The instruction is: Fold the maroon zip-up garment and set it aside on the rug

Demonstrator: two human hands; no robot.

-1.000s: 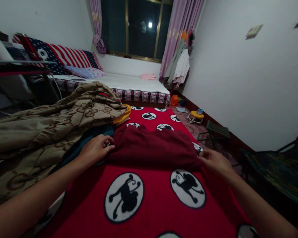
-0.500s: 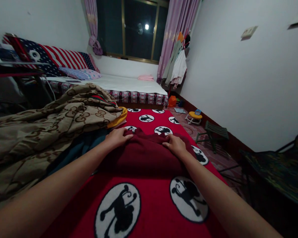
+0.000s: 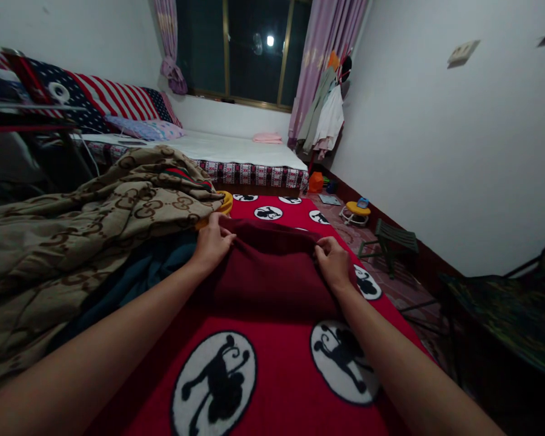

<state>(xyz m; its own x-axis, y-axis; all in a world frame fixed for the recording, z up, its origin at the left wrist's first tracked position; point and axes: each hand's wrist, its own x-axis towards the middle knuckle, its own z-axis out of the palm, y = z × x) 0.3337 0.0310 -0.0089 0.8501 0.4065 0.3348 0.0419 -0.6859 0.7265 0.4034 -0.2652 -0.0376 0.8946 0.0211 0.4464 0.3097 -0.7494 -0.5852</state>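
Note:
A dark maroon garment (image 3: 272, 272) lies partly folded across a red blanket (image 3: 281, 375) printed with white ovals and black figures. My left hand (image 3: 213, 242) pinches the garment's far left corner. At its far right corner, my right hand (image 3: 332, 260) is closed on the cloth. Between the two hands the far edge is lifted a little and held fairly straight. What kind of garment it is cannot be made out. Just left of my left hand are a dark teal cloth (image 3: 163, 260) and a tan patterned quilt (image 3: 131, 200).
A yellow cloth (image 3: 226, 203) pokes out from the quilt. Past the red blanket stands a bed (image 3: 236, 148) with a white sheet. On the right are a yellow stool (image 3: 357, 209), a green folding stool (image 3: 395, 235) and a dark camouflage chair (image 3: 513, 321). Clothes (image 3: 329, 118) hang by the window.
My hands have spread slightly apart and gripped the maroon garment's far corners. Its bunched far edge is now raised and pulled straighter.

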